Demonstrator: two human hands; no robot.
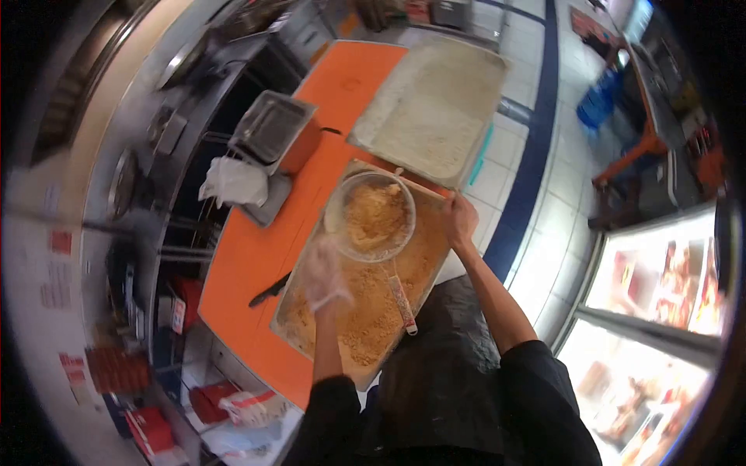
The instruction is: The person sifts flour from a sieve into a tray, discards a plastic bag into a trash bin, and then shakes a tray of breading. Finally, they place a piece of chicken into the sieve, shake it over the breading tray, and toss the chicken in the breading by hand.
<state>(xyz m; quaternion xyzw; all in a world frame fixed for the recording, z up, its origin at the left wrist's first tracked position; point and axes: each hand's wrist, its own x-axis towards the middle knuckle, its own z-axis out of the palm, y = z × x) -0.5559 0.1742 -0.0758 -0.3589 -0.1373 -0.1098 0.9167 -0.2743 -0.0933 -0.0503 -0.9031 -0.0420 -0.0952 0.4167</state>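
A round sieve (336, 223) with a mound of tan crumbs (377, 213) in it rests over the far end of a metal tray (281, 314). Its patterned handle (402, 301) points back toward my body. Loose brown crumbs (365, 326) cover the bottom of the tray. My left hand (322, 276), in a clear plastic glove, is smeared by motion over the tray's left side, close to the sieve's near rim. At the tray's far right corner, my bare right hand (461, 221) is closed on the edge.
Beyond lies a larger tray (435, 101) dusted with pale flour, on the orange table (249, 268). A black-handled knife (270, 290) lies left of the crumb tray. Metal containers (272, 128) and a white bag (233, 182) stand at the left edge. A lit display case (653, 311) is at right.
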